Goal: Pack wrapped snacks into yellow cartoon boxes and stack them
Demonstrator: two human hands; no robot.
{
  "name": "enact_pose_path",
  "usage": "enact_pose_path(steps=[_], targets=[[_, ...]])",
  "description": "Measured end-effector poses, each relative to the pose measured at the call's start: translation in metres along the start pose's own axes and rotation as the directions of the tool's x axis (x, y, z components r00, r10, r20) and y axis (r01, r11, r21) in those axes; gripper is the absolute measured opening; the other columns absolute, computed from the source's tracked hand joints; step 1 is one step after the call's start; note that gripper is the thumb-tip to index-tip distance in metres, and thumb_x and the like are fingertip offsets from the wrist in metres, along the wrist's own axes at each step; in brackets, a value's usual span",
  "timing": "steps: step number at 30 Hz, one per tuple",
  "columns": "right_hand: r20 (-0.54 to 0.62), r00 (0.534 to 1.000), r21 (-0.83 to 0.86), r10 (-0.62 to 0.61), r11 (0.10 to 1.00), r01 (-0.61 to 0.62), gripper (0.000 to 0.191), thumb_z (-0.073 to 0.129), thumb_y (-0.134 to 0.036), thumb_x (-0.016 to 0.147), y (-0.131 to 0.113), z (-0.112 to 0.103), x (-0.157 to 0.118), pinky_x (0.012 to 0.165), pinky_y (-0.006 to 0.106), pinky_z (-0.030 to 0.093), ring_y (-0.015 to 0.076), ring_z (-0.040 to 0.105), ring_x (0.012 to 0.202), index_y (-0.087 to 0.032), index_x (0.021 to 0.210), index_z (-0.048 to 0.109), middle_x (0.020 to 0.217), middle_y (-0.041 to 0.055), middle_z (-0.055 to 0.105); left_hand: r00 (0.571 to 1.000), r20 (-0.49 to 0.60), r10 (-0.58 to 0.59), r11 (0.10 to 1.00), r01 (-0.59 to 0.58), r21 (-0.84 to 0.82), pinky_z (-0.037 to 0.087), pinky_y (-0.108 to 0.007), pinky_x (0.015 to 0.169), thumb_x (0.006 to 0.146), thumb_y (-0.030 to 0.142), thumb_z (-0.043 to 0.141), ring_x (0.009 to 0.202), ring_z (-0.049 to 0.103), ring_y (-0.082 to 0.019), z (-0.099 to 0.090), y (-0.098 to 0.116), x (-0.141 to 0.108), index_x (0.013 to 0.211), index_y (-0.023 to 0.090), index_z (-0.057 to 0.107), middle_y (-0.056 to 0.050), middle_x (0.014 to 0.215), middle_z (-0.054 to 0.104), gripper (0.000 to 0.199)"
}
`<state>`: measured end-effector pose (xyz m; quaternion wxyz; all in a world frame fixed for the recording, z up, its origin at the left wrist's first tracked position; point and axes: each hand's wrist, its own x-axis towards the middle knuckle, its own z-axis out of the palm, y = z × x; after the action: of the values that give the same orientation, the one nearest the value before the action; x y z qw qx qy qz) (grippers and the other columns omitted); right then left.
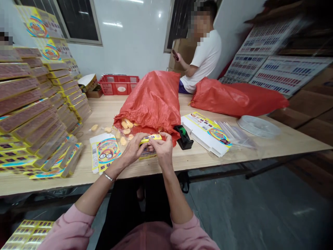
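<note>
Both hands meet over the table's front edge around a small yellow printed box (151, 138). My left hand (133, 149) grips its left end, fingers closed. At its right end, the fingers of my right hand (163, 147) pinch the box edge. Just behind the hands lies the mouth of a red woven sack (156, 100), with wrapped yellow-orange pieces (126, 131) spilling out. Left of my left hand is a flat printed carton (106, 151). A black tape dispenser (184, 139) with green tape stands right of my right hand.
Stacked boxes (33, 118) fill the table's left side. A red basket (119, 85) stands at the back. Flat cartons (208, 133), clear plastic sleeves (235, 133), a round clear lid (258, 125) and a second red sack (234, 97) lie right. A person (205, 48) sits behind, holding a phone.
</note>
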<state>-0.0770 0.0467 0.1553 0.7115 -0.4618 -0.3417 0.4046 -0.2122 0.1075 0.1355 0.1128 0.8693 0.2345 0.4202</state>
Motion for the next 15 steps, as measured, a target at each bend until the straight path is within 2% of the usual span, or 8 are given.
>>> enact_pose_path(steps=[2,5,10,13,15], targets=[[-0.006,1.0,0.008,0.016,1.0,-0.016,0.062,0.081,-0.039,0.066,0.0,0.0,0.0,0.048,0.024,0.055,0.0137,0.063,0.046,-0.022,0.105,0.037,0.062,-0.003,0.068,0.998,0.036,0.049,0.999,-0.049,0.006,0.05,-0.036,0.093,0.098,0.021,0.044,0.107,0.059,-0.02,-0.002,0.001,0.003,0.126,0.02,0.052,-0.011,0.113,0.06,0.029],[0.009,1.0,-0.005,0.016,1.0,-0.016,0.063,0.08,-0.042,0.066,0.003,-0.001,0.0,0.045,0.022,0.053,0.0127,0.061,0.043,-0.021,0.107,0.036,0.062,-0.0027,0.069,0.996,0.07,0.057,0.998,-0.057,0.002,0.05,-0.036,0.092,0.099,0.021,0.043,0.105,0.059,-0.02,-0.006,0.002,0.006,0.125,0.019,0.056,-0.011,0.112,0.058,0.029],[0.019,0.999,-0.227,-0.043,0.973,0.046,0.069,0.075,-0.052,0.072,0.018,-0.015,0.005,0.04,0.018,0.043,0.0116,0.055,0.037,-0.017,0.124,0.045,0.047,-0.009,0.059,0.986,0.161,0.044,0.999,-0.039,-0.034,0.049,-0.035,0.094,0.1,0.026,0.04,0.108,0.059,-0.02,-0.017,0.0,0.014,0.125,0.018,0.058,-0.011,0.117,0.058,0.032],[0.108,0.994,-0.278,0.005,0.96,0.025,0.071,0.074,-0.053,0.071,0.026,-0.026,0.01,0.04,0.019,0.041,0.0108,0.049,0.035,-0.014,0.126,0.052,0.042,-0.0102,0.053,0.978,0.208,0.028,1.0,-0.027,-0.004,0.051,-0.031,0.087,0.099,0.033,0.044,0.097,0.062,-0.018,-0.02,-0.002,0.025,0.109,0.017,0.066,-0.008,0.105,0.062,0.029],[0.152,0.986,-0.292,0.073,0.956,-0.026,0.069,0.076,-0.053,0.067,0.028,-0.031,0.01,0.037,0.021,0.038,0.011,0.046,0.034,-0.014,0.12,0.056,0.044,-0.0089,0.053,0.974,0.225,-0.024,0.997,0.006,0.08,0.052,-0.03,0.08,0.095,0.037,0.052,0.088,0.064,-0.019,-0.021,0.002,0.032,0.097,0.016,0.068,-0.007,0.095,0.064,0.026]])
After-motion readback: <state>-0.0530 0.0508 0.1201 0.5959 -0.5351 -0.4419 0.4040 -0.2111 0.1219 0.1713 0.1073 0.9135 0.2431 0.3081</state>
